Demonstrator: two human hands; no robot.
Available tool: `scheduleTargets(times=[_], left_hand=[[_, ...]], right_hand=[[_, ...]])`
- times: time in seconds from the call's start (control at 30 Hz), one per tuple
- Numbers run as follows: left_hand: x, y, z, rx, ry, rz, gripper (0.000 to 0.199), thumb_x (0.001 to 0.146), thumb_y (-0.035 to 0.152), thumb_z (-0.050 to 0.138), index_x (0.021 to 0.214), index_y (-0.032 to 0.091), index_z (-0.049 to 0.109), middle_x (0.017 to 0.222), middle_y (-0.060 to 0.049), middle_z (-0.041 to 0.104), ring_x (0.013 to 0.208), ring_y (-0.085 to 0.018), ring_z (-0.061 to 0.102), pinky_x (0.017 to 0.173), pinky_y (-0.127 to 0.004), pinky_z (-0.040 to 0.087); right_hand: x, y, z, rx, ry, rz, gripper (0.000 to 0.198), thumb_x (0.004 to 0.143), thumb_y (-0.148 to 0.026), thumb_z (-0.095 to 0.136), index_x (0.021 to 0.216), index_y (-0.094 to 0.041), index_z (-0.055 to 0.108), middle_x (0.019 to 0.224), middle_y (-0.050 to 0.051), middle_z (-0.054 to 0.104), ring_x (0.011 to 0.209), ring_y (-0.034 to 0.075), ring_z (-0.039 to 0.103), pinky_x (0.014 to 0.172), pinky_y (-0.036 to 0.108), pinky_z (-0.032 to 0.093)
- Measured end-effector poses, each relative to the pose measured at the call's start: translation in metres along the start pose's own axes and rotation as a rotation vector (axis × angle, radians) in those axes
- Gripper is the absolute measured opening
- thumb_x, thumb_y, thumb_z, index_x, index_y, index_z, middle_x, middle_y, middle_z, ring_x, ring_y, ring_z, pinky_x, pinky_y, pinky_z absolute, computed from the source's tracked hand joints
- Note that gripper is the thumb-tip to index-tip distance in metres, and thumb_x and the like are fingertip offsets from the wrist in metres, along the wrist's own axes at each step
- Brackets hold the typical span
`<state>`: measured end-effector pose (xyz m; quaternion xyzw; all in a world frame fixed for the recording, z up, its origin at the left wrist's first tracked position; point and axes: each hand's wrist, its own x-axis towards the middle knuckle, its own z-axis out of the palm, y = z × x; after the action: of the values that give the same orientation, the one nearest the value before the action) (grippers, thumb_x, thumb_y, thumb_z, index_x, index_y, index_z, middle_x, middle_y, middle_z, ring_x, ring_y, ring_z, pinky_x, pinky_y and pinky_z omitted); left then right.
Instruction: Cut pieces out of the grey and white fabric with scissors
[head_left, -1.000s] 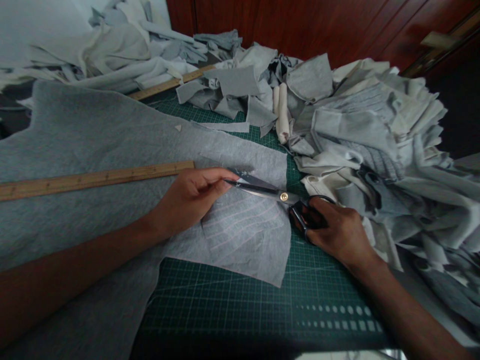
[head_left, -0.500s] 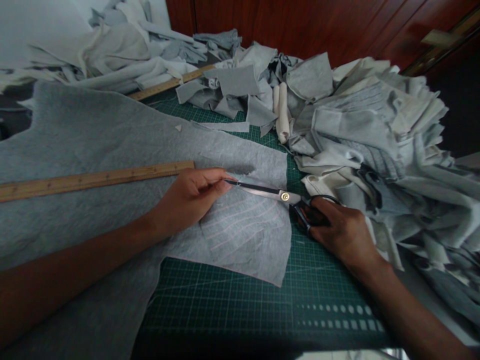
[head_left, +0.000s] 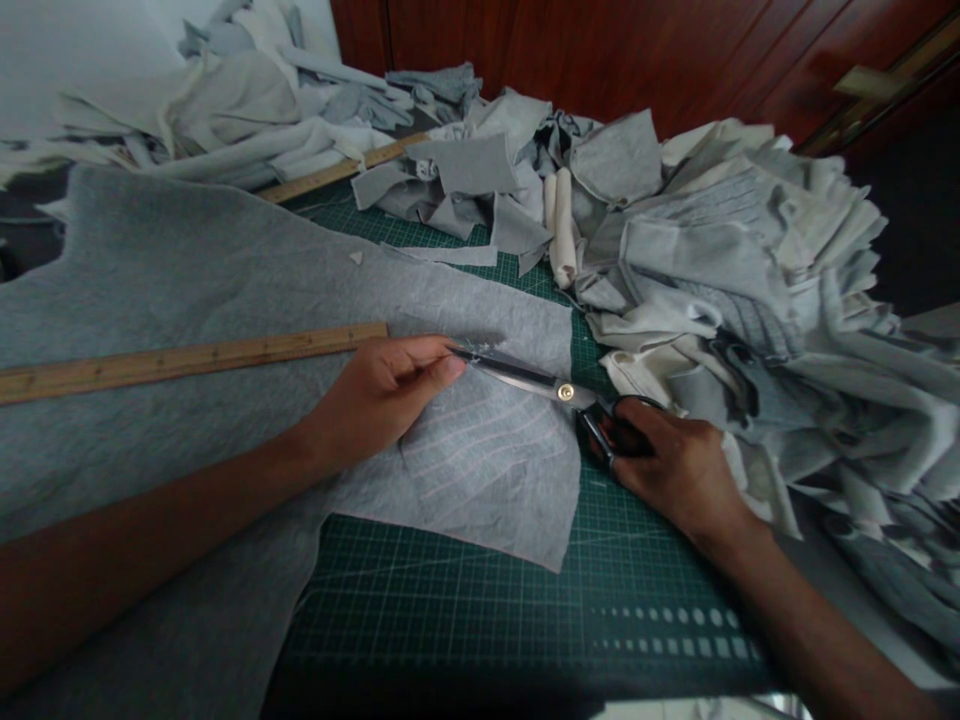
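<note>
Scissors (head_left: 566, 392) over the grey fabric (head_left: 187, 260); right hand (head_left: 679, 455) grip closed around their handles (head_left: 596, 437); left hand (head_left: 390, 395) grip pinched (apparently on fabric, partly hidden). Risk: nicked fingers (head_left: 450, 367), should the scissors slip forward.

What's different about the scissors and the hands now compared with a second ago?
The blades of the scissors, visibly parted a second ago, have swung nearly together. The right hand has the handles in its grip, as before; neither hand has visibly let go of anything. The left hand at the blade tips, the grey cloth and the nearer wooden ruler stayed as they were.
</note>
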<state>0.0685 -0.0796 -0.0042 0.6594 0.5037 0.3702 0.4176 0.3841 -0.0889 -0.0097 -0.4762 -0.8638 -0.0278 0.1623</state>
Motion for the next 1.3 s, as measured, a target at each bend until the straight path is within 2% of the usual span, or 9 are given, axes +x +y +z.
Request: scheduleTargets(times=[0.07,0.13,0.33,0.53,0.8,1.03,1.1,1.2,1.3], left_hand=[[0.0,-0.001,0.0,-0.017,-0.004,-0.021,0.019,0.096,0.021,0.052,0.096,0.014,0.07,0.051,0.008,0.049,0.039,-0.005,0.037,0.039,-0.019,0.023],[0.0,-0.001,0.001,-0.015,0.001,-0.026,0.026,0.094,0.018,0.052,0.11,0.013,0.072,0.053,0.007,0.054,0.04,-0.005,0.039,0.04,-0.018,0.026],[-0.001,0.001,0.001,0.008,-0.002,-0.038,0.03,0.096,0.017,0.051,0.114,0.012,0.074,0.045,0.008,0.048,0.041,-0.006,0.041,0.046,-0.018,0.03],[-0.001,-0.001,0.0,0.007,-0.003,-0.026,0.025,0.095,0.023,0.052,0.104,0.012,0.074,0.048,0.008,0.044,0.041,-0.007,0.037,0.041,-0.02,0.025],[-0.002,-0.001,-0.001,-0.007,-0.047,-0.027,0.022,0.098,0.025,0.049,0.09,0.014,0.067,0.052,0.008,0.041,0.042,-0.006,0.037,0.039,-0.019,0.026],[0.0,-0.001,-0.001,0.036,-0.024,0.02,0.034,0.098,0.027,0.05,0.065,0.02,0.047,0.05,0.009,0.038,0.042,-0.005,0.036,0.041,-0.019,0.026],[0.0,0.001,0.0,0.043,-0.02,0.011,0.03,0.098,0.026,0.05,0.069,0.018,0.055,0.05,0.009,0.04,0.043,-0.006,0.038,0.043,-0.019,0.028],[0.0,0.003,0.001,0.06,0.005,-0.033,0.022,0.097,0.028,0.052,0.094,0.016,0.071,0.05,0.008,0.047,0.044,-0.007,0.042,0.045,-0.019,0.031],[0.0,0.005,0.002,0.084,0.024,-0.059,0.025,0.097,0.032,0.055,0.107,0.019,0.074,0.051,0.007,0.051,0.041,-0.008,0.04,0.042,-0.02,0.028]], right_hand=[[-0.001,0.001,0.003,0.024,-0.028,-0.001,0.014,0.07,-0.02,0.059,0.083,-0.021,0.057,0.063,-0.003,0.062,0.05,0.014,0.057,0.05,0.024,0.035],[-0.001,0.002,0.004,0.03,-0.043,-0.001,0.017,0.068,-0.02,0.062,0.084,-0.021,0.056,0.064,-0.003,0.062,0.051,0.014,0.058,0.051,0.024,0.036],[0.001,0.003,-0.001,-0.019,-0.015,-0.043,0.018,0.068,-0.02,0.056,0.085,-0.021,0.057,0.063,-0.002,0.061,0.052,0.015,0.057,0.051,0.025,0.034],[0.002,0.002,-0.003,-0.012,0.002,-0.033,0.008,0.072,-0.02,0.053,0.079,-0.021,0.057,0.06,-0.002,0.058,0.048,0.013,0.05,0.05,0.025,0.03],[0.001,0.001,-0.008,-0.003,-0.016,0.002,0.007,0.079,-0.019,0.052,0.077,-0.022,0.058,0.06,-0.002,0.059,0.048,0.014,0.053,0.05,0.026,0.032],[0.001,0.001,-0.005,0.012,-0.002,-0.022,0.011,0.073,-0.016,0.051,0.08,-0.021,0.058,0.059,-0.003,0.059,0.046,0.013,0.056,0.049,0.024,0.033],[0.001,0.001,-0.002,0.012,0.004,-0.013,0.011,0.071,-0.016,0.051,0.08,-0.021,0.057,0.058,-0.003,0.058,0.045,0.013,0.055,0.048,0.024,0.032],[0.001,0.003,0.002,0.02,-0.003,0.032,0.008,0.071,-0.016,0.054,0.076,-0.022,0.053,0.058,-0.004,0.057,0.045,0.012,0.053,0.048,0.023,0.032],[0.004,0.003,0.003,0.053,-0.003,0.085,0.01,0.075,-0.018,0.058,0.072,-0.023,0.05,0.056,-0.005,0.054,0.045,0.011,0.049,0.047,0.023,0.032]])
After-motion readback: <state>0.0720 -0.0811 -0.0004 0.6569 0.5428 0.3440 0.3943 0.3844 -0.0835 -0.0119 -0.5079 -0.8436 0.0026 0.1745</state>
